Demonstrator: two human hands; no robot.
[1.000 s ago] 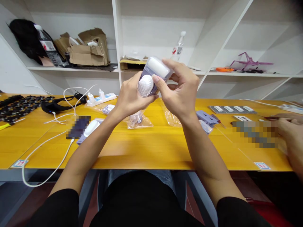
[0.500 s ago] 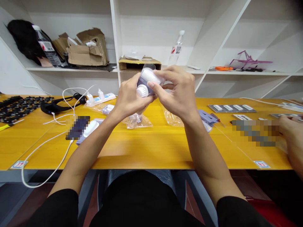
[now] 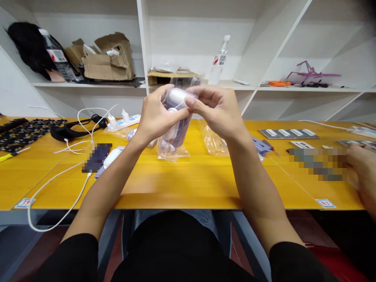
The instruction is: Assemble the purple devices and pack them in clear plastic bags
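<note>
Between my two hands, raised above the table, is a grey-and-white plastic device (image 3: 179,129) with a rounded white top. Clear plastic film shows around its upper part, and motion blurs the details. My left hand (image 3: 160,113) wraps round the device's left side, its thumb reaching across the front. From the right, my right hand (image 3: 216,107) pinches at the upper edge with thumb and curled fingers. A clear plastic bag (image 3: 176,153) lies on the table behind and below the device. To the right is another crumpled clear bag (image 3: 216,143), partly behind my right wrist.
At left on the table (image 3: 176,188) are a phone (image 3: 97,158), a white-and-grey part (image 3: 113,157), black goggles (image 3: 66,131), cables and a power strip (image 3: 126,122). At right lie grey plastic pieces (image 3: 261,147) and a co-worker's hand (image 3: 362,160). Shelves (image 3: 202,23) stand behind.
The device has turned and lowered a little, so its grey body now shows below my hands. Clear film now shows over its top. My right hand's fingers have curled in more.
</note>
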